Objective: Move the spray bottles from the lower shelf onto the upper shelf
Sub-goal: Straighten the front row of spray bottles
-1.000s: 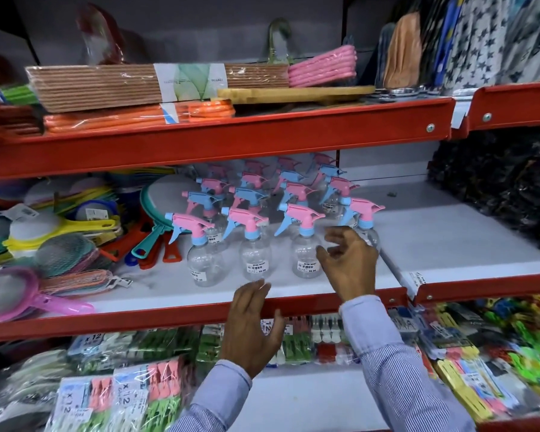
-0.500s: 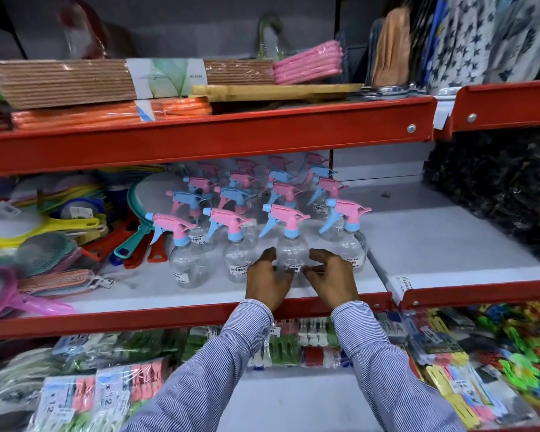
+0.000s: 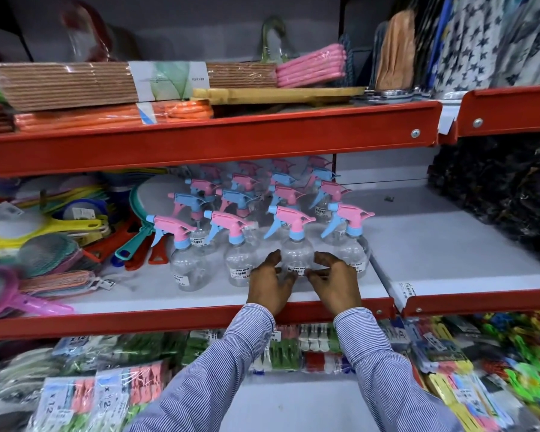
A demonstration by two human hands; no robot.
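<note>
Several clear spray bottles with pink and blue trigger heads stand in rows on the middle shelf (image 3: 169, 319). My left hand (image 3: 270, 285) and my right hand (image 3: 335, 282) cup the base of one front-row spray bottle (image 3: 295, 247) from either side, fingers curled on its label. It stands upright on the shelf. Front-row neighbours stand at its left (image 3: 239, 260) and right (image 3: 351, 244), and another further left (image 3: 184, 263). The upper shelf (image 3: 231, 138) runs above with a red front rim.
Stacked brown mats (image 3: 66, 85), orange bundles and a wooden board (image 3: 278, 95) lie on the upper shelf. Plastic strainers and swatters (image 3: 44, 254) crowd the left of the middle shelf. Bare grey shelf (image 3: 434, 244) lies right of the bottles. Packs of clothes pegs (image 3: 75, 397) fill the shelf below.
Both hands have come up from the shelf's front edge and closed in around the base of one front-row bottle. The bottles have not moved.
</note>
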